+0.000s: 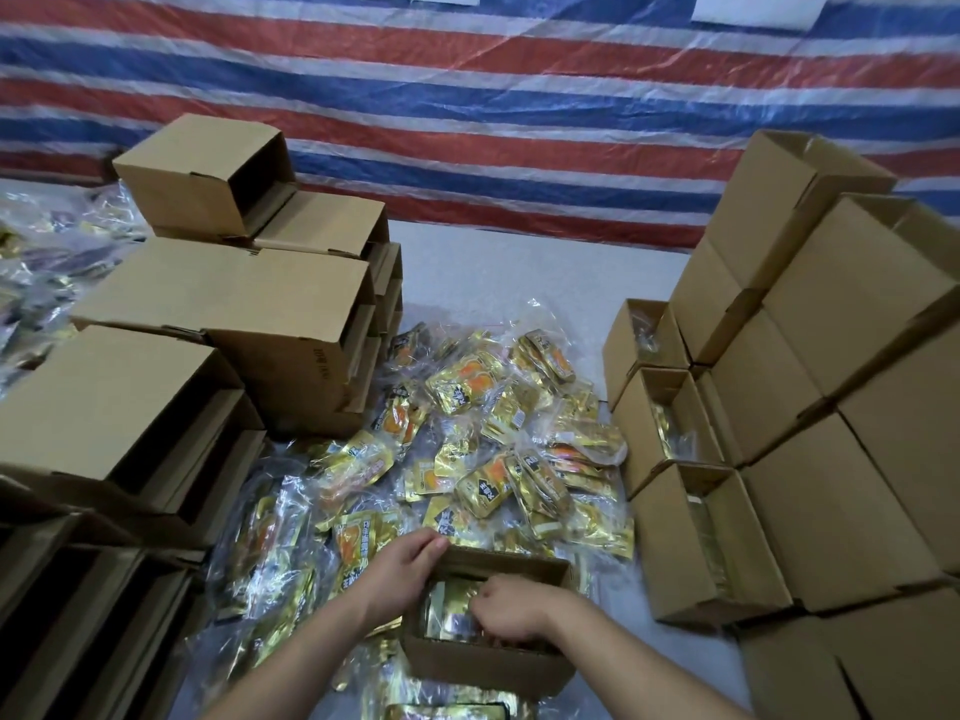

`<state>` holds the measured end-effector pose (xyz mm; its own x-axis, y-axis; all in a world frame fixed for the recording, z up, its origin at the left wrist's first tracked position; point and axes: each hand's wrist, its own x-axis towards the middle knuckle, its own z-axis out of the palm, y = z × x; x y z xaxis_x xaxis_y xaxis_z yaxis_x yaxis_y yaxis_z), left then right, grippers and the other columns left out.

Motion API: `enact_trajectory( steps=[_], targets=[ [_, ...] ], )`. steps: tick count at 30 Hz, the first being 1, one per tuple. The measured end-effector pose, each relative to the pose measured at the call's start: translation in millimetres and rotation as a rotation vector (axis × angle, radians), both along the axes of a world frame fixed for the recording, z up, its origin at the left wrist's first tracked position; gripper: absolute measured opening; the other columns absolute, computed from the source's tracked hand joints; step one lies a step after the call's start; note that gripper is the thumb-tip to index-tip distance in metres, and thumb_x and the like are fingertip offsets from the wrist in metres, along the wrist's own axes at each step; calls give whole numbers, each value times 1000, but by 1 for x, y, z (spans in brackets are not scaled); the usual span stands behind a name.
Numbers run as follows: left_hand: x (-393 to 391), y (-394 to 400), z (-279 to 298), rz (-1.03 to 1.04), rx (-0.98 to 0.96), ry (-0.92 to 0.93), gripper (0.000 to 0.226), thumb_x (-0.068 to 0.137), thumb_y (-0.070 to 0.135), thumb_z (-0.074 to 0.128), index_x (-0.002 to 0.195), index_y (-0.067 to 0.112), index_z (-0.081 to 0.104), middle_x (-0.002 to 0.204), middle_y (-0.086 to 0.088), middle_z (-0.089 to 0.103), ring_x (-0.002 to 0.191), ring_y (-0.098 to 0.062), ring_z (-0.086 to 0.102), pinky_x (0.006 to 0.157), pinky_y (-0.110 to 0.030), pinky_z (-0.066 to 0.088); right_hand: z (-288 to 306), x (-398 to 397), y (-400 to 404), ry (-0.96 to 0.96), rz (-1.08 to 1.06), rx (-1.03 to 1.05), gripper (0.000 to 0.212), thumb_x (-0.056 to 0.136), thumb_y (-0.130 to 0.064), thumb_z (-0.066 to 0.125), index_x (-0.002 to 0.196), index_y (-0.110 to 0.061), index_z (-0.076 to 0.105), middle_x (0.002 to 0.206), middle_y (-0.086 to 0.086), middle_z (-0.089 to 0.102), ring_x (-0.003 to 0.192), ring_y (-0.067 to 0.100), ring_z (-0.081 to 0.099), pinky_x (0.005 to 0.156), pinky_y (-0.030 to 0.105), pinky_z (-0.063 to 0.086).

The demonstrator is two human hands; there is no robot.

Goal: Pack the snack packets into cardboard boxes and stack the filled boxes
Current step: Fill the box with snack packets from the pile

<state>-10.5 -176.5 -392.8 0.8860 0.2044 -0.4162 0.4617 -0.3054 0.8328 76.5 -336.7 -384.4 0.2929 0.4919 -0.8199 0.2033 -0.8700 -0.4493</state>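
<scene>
- Open cardboard box (488,662) sits near centre, top flaps up, on the pale table surface (498,272).
- Left hand (400,574) grips the box's far-left rim, fingers curled over the edge, thumb side outside.
- Right hand (511,613) is inside the box opening, fingers bent down onto the gold packets in the box (447,613); whether it pinches a packet or only presses, cannot tell.
- Loose heap of gold-and-orange snack packets (483,444), many in clear plastic wrap, spreads over the table just beyond and to the left of the box, touching its far side.
- More packets (447,711) show at the near edge, below the box.
- Right side: stack of filled boxes (831,407), several layers high; 3 boxes in its left column (670,423) face the heap with open ends showing packets inside.
- Left side: stacks of empty boxes (218,304) lying on their sides, dark openings facing right; more extend to the near left corner.
- Far left: another pile of wrapped packets (47,262), blurred.
- Backdrop: red, white and blue striped tarpaulin (467,96) behind the table.
</scene>
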Motion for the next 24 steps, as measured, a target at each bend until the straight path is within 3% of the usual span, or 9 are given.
enact_trajectory(
  steps=[4, 6, 8, 11, 13, 16, 19, 21, 24],
  targets=[
    [-2, 1, -1, -15, 38, 7, 30, 106, 30, 43, 105, 11, 65, 94, -5, 64, 81, -10, 53, 70, -17, 42, 3, -5, 4, 49, 16, -22, 41, 97, -38, 31, 102, -12, 63, 98, 10, 63, 86, 22, 56, 79, 34, 43],
    [-2, 2, -2, -20, 37, 19, 29, 106, 31, 43, 104, 12, 65, 92, -4, 63, 80, -10, 54, 69, -18, 43, 10, -4, 3, 43, 42, -8, 46, 98, -40, 32, 105, -8, 65, 98, 10, 63, 86, 22, 56, 79, 35, 43],
    [-2, 2, -2, -11, 8, 34, 29, 106, 33, 43, 102, 14, 64, 90, -1, 64, 76, -7, 57, 65, -16, 46, 19, -1, -1, 6, 42, 66, 40, 98, -39, 39, 96, -10, 67, 91, 10, 65, 79, 22, 58, 73, 36, 46],
    [-4, 0, 0, 9, -33, 37, 26, 106, 31, 44, 96, 16, 63, 87, 0, 64, 67, 6, 60, 59, -10, 45, 43, 7, -5, -280, -32, 295, 23, 94, -34, 51, 82, -19, 65, 80, -2, 67, 70, 17, 63, 69, 41, 55],
    [-4, 0, 2, 18, -45, 33, 26, 106, 30, 44, 96, 15, 63, 87, -1, 64, 68, 4, 60, 60, -11, 46, 57, 19, -6, -538, 25, 386, 12, 92, -36, 58, 99, -30, 65, 99, -9, 66, 88, 11, 63, 82, 38, 56],
    [-4, -2, 5, 17, -43, 31, 28, 106, 30, 44, 101, 11, 64, 90, -4, 64, 77, -7, 59, 64, -13, 48, 59, 31, -7, -574, 229, 241, 54, 89, -41, 64, 140, -27, 49, 136, -5, 55, 122, 18, 55, 102, 38, 47],
    [-4, -4, 11, 6, -10, 33, 29, 106, 30, 44, 102, 10, 64, 89, -3, 61, 76, -7, 56, 62, -9, 44, 44, 26, -3, -546, 420, 59, 41, 94, -40, 61, 130, -23, 53, 125, 3, 60, 113, 25, 59, 87, 36, 49],
    [-4, -6, 15, -3, -7, 37, 29, 106, 30, 43, 102, 9, 64, 88, -5, 61, 75, -8, 55, 64, -13, 46, 36, 22, -5, -558, 414, 83, 23, 100, -34, 54, 118, -19, 58, 114, 6, 63, 104, 26, 60, 82, 36, 48],
    [2, -14, 26, -13, -4, 35, 29, 105, 33, 45, 103, 11, 65, 96, -13, 66, 82, -15, 61, 76, -27, 53, 35, 24, -19, -564, 321, 136, 18, 102, -30, 50, 111, -21, 62, 105, 3, 64, 95, 24, 60, 82, 36, 50]
  ],
)
